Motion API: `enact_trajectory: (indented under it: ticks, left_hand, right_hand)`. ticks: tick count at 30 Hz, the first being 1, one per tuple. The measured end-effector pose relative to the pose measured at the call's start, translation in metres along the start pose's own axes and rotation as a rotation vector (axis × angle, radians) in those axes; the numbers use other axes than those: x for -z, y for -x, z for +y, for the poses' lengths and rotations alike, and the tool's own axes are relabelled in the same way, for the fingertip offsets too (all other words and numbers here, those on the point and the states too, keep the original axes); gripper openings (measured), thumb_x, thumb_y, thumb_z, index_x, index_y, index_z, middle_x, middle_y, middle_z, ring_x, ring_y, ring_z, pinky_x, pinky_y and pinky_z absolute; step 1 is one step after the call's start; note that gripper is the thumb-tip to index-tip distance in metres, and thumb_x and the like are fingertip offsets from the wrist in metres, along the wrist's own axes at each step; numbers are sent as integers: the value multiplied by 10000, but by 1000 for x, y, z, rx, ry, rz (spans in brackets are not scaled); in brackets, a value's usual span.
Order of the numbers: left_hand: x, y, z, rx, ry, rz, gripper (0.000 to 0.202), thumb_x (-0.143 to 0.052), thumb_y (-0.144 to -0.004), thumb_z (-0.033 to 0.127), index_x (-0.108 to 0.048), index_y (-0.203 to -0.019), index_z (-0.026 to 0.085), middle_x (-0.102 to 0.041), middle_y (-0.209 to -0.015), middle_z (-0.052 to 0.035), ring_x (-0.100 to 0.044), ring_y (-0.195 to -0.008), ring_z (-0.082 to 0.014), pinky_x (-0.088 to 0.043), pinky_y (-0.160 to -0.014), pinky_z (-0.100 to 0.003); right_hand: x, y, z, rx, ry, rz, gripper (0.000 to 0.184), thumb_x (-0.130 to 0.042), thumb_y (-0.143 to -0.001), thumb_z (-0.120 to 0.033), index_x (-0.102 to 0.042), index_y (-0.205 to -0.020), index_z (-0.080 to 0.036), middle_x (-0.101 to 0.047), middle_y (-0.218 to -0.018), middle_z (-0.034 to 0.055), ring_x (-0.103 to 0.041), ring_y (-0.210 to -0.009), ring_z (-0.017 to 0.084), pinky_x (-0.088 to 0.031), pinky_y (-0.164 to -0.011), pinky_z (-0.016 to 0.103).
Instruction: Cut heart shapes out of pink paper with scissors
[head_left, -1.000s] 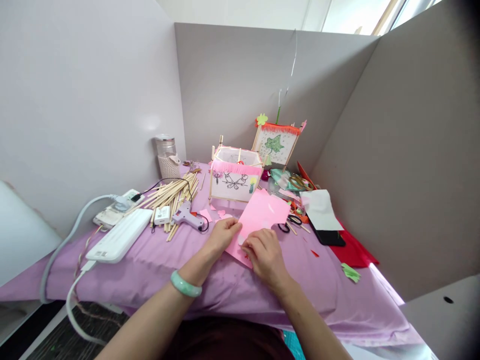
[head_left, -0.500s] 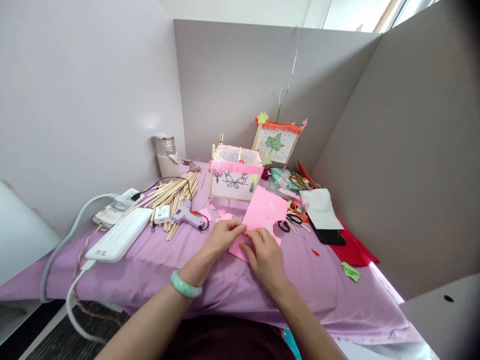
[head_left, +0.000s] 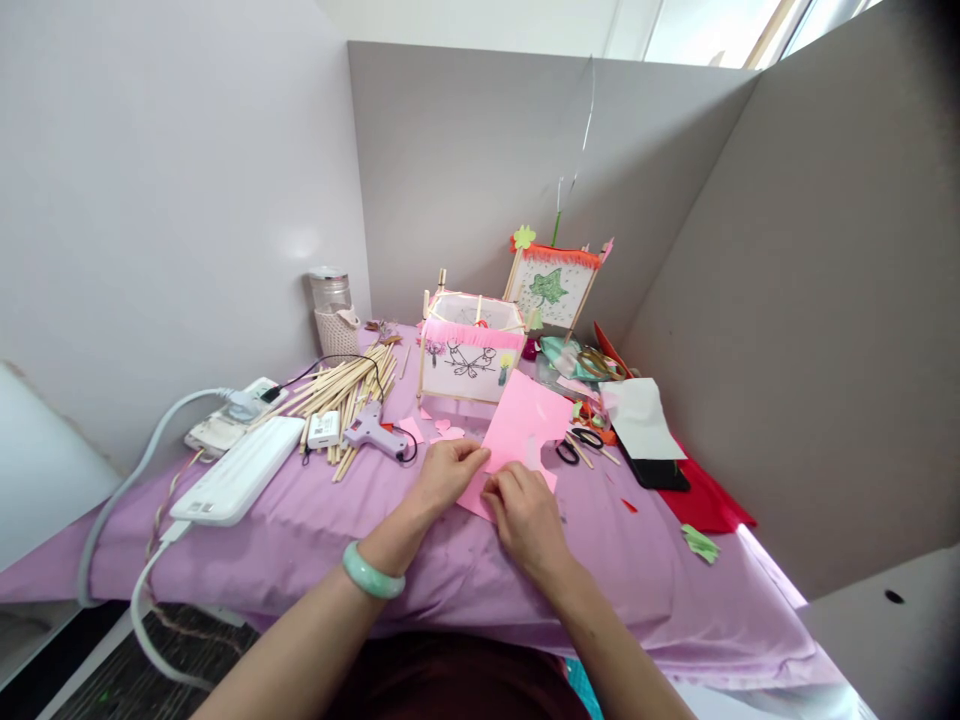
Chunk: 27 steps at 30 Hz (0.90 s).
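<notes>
A sheet of pink paper (head_left: 521, 415) with a piece cut from its right side lies in front of me, tilted. My left hand (head_left: 452, 468) pinches its left edge between thumb and fingers. Just right of it, my right hand (head_left: 523, 510) is closed on the lower part of the sheet, fingertips curled together; its exact grip is partly hidden. Behind the paper stands a lantern (head_left: 471, 365) of sticks and white panels, with pink fringe and a drawing. Black-handled scissors (head_left: 577, 445) rest right of the paper. Small pink scraps (head_left: 446, 430) lie to its left.
At left are a purple glue gun (head_left: 375, 430), many wooden sticks (head_left: 352, 385), a white power bank (head_left: 238, 470), a power strip and a bottle (head_left: 334, 315). A second lantern (head_left: 555, 288) stands behind. At right are a black phone (head_left: 656, 473), white sheet (head_left: 641, 418) and red felt (head_left: 709, 495).
My right hand has shifted slightly left and its fingers have drawn closer together on the paper. The sheet has moved a little to the left. My left hand stays nearly in place.
</notes>
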<state>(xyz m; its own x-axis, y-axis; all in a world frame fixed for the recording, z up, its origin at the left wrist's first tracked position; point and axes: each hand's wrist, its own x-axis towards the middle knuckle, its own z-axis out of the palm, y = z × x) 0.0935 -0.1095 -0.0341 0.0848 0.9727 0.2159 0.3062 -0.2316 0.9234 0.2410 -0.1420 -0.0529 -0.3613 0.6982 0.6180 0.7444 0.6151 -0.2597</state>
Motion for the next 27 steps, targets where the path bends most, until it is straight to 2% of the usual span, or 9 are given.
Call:
enact_trajectory:
  ticks: [4, 7, 10, 13, 16, 20, 23, 25, 27]
  left_hand:
    - [0, -1, 0, -13, 53, -1, 280, -548, -762, 380, -629, -645, 138, -548, -603, 10, -480, -621, -128, -364, -596, -236]
    - [-1, 0, 2, -21, 56, -34, 276, -544, -764, 367, -638, -642, 138, -562, -601, 6, -490, -620, -130, -373, -604, -238]
    - [-3, 2, 2, -20, 26, -36, 278, -544, -764, 361, -631, -620, 140, -559, -587, 6, -487, -606, -130, -369, -592, -237]
    - [-5, 3, 0, -37, -9, -49, 276, -536, -771, 348, -630, -607, 147, -559, -578, 7, -489, -606, -131, -370, -592, -236]
    - [-4, 1, -3, -62, -42, -9, 283, -531, -780, 346, -604, -586, 152, -521, -556, 17, -464, -590, -124, -356, -585, -236]
    - [-2, -2, -2, -68, -21, 95, 292, -533, -790, 365, -573, -594, 152, -482, -564, 23, -433, -583, -115, -336, -578, -238]
    - [0, -1, 1, -93, 2, 67, 284, -522, -807, 383, -584, -652, 154, -498, -596, 18, -438, -598, -119, -345, -586, -241]
    - [0, 0, 3, -108, 13, 39, 279, -506, -823, 388, -575, -683, 157, -502, -612, 16, -435, -599, -120, -351, -582, -242]
    - [0, 1, 3, -110, 47, 1, 263, -493, -833, 388, -570, -731, 158, -523, -642, 11, -446, -602, -122, -364, -578, -242]
  right_hand:
    - [4, 3, -1, -48, -80, 53, 39, -540, -886, -175, -578, -883, -171, -603, -867, 56, -545, -806, 197, -404, -725, 312]
    - [5, 2, -1, -73, -72, 68, 119, -571, -883, -220, -586, -991, -171, -614, -925, 62, -558, -837, 200, -412, -730, 305]
    - [1, -1, 0, -76, -20, 64, 48, -555, -889, -204, -594, -902, -179, -609, -862, 51, -550, -791, 197, -397, -705, 305]
    - [-4, -2, 1, -61, 42, 74, 103, -514, -900, -185, -576, -818, -177, -586, -783, 47, -527, -736, 199, -375, -667, 311]
    - [-6, 1, -1, 17, 61, 72, 137, -486, -904, -174, -560, -790, -173, -582, -762, 54, -502, -704, 200, -360, -653, 321]
    - [1, 7, -7, 188, -70, -3, 143, -483, -908, -175, -556, -786, -183, -605, -794, 51, -514, -737, 195, -385, -699, 323]
    - [7, 11, -5, -11, -191, 47, 147, -453, -926, -184, -558, -822, -184, -612, -814, 50, -549, -747, 180, -418, -686, 294]
    - [9, 11, 0, -178, -250, 99, 119, -453, -931, -204, -570, -912, -187, -627, -834, 43, -579, -741, 166, -441, -677, 275]
    - [9, 11, 4, -264, -266, 139, 142, -480, -925, -238, -570, -1023, -193, -644, -874, 41, -602, -761, 165, -462, -701, 274]
